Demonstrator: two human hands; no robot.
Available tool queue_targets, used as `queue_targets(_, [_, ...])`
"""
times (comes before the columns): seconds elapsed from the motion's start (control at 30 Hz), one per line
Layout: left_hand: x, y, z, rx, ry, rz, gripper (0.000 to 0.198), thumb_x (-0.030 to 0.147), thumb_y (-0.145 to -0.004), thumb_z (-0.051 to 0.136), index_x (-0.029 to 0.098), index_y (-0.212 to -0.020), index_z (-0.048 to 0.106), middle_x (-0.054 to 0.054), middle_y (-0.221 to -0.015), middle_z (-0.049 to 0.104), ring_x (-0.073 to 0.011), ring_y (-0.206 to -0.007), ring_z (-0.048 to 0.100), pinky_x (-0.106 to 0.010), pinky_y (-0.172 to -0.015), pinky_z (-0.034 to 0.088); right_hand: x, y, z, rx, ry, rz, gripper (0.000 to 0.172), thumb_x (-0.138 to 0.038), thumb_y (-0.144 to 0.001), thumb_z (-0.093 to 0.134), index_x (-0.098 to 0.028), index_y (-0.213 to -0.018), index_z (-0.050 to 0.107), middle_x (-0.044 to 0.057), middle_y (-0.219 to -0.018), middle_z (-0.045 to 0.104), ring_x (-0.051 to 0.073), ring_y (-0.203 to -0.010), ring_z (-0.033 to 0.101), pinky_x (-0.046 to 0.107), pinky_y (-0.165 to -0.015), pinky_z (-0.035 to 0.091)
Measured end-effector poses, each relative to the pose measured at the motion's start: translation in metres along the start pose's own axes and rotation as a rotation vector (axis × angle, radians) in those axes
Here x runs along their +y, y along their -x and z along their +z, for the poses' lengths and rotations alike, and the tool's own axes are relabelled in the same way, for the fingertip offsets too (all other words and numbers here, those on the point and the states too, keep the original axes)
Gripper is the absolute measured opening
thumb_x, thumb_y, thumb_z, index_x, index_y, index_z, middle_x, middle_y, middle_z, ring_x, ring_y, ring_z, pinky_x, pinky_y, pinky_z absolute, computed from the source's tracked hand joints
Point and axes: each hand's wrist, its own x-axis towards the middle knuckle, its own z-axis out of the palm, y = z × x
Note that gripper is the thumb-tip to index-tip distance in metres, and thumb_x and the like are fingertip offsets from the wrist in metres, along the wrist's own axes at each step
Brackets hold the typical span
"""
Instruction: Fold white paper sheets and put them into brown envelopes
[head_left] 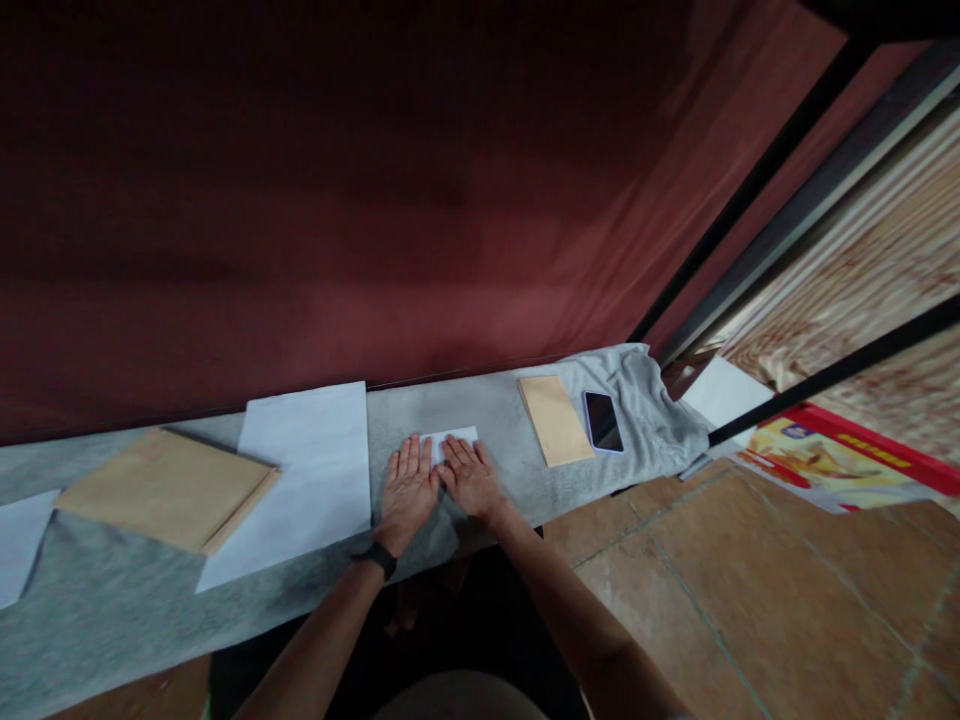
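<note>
A small white paper (438,440) lies on the grey cloth surface (495,400), mostly covered by my two hands. My left hand (409,492) rests flat on its left part, fingers stretched out, with a dark band around the wrist. Beside it, my right hand (469,477) lies flat on the right part, fingers spread a little. The thumbs nearly meet over the paper. To the right is a tan envelope or pad (556,420), and just past it a dark-screened phone (603,421).
Left of my hands lies a large white sheet (315,480), partly under a brown envelope (165,487). Another white sheet (22,540) is at the far left. A dark red wall stands behind. Black bars and a red-yellow box (840,460) are at the right.
</note>
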Motion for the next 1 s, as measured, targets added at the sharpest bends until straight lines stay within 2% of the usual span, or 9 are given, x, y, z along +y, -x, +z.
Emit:
queue_targets(0.17, [0.001,0.0,0.001,0.032,-0.015,-0.019,0.061,0.037,-0.098,0.035,0.006,-0.151,0.039,-0.022,-0.159,0.035,-0.0329,-0.151,0.027,-0.055,-0.121,0.025,0.015,-0.008,-0.003,0.014,0.046,0.042,0.053,-0.042,-0.106,0.039,-0.019,-0.154,0.037,0.01,-0.157,0.041,0.024,-0.146,0.036,0.047,-0.121,0.023])
queue_targets(0.4, [0.002,0.0,0.004,0.059,0.006,-0.038,0.064,0.043,-0.098,0.037,0.007,-0.152,0.038,-0.022,-0.159,0.036,-0.0322,-0.151,0.027,-0.055,-0.121,0.024,0.04,-0.006,-0.015,0.024,0.09,0.127,0.053,-0.038,-0.106,0.038,-0.017,-0.155,0.036,0.012,-0.158,0.039,0.026,-0.147,0.034,0.05,-0.121,0.022])
queue_targets(0.53, [0.002,0.0,0.005,0.054,0.013,-0.047,0.065,0.045,-0.098,0.037,0.007,-0.151,0.039,-0.022,-0.159,0.036,-0.0324,-0.151,0.027,-0.054,-0.121,0.024,0.036,0.01,-0.016,0.047,0.074,0.16,0.054,-0.037,-0.106,0.037,-0.016,-0.155,0.034,0.012,-0.159,0.037,0.026,-0.147,0.034,0.049,-0.121,0.022])
queue_targets(0.67, [0.002,0.0,0.006,0.065,0.006,-0.032,0.066,0.046,-0.098,0.037,0.006,-0.152,0.037,-0.022,-0.158,0.036,-0.0331,-0.151,0.027,-0.055,-0.121,0.025,0.024,0.046,-0.019,0.004,0.027,0.037,0.055,-0.04,-0.105,0.041,-0.019,-0.155,0.036,0.009,-0.16,0.036,0.025,-0.147,0.035,0.048,-0.123,0.02])
queue_targets(0.77, [0.0,0.0,0.008,0.067,-0.006,-0.021,0.067,0.045,-0.099,0.035,0.003,-0.151,0.036,-0.025,-0.158,0.034,-0.0342,-0.151,0.026,-0.055,-0.121,0.024,0.019,0.067,-0.025,-0.007,0.003,0.026,0.052,-0.039,-0.105,0.041,-0.02,-0.153,0.039,0.008,-0.157,0.042,0.023,-0.145,0.038,0.048,-0.123,0.02])
queue_targets(0.9, [0.0,-0.001,0.004,0.054,-0.014,-0.037,0.067,0.045,-0.099,0.035,0.003,-0.151,0.037,-0.025,-0.158,0.035,-0.0344,-0.151,0.026,-0.056,-0.121,0.023,0.017,0.075,-0.032,0.025,-0.007,0.057,0.049,-0.037,-0.106,0.041,-0.021,-0.152,0.042,0.007,-0.155,0.045,0.023,-0.143,0.041,0.048,-0.123,0.021])
queue_targets(1.0, [0.013,-0.002,-0.001,0.056,0.002,-0.03,0.063,0.041,-0.1,0.032,0.002,-0.15,0.038,-0.024,-0.157,0.037,-0.0329,-0.151,0.025,-0.055,-0.123,0.021,0.016,0.073,-0.031,0.064,-0.001,0.063,0.047,-0.034,-0.105,0.043,-0.021,-0.151,0.044,0.008,-0.153,0.049,0.023,-0.142,0.044,0.048,-0.123,0.023])
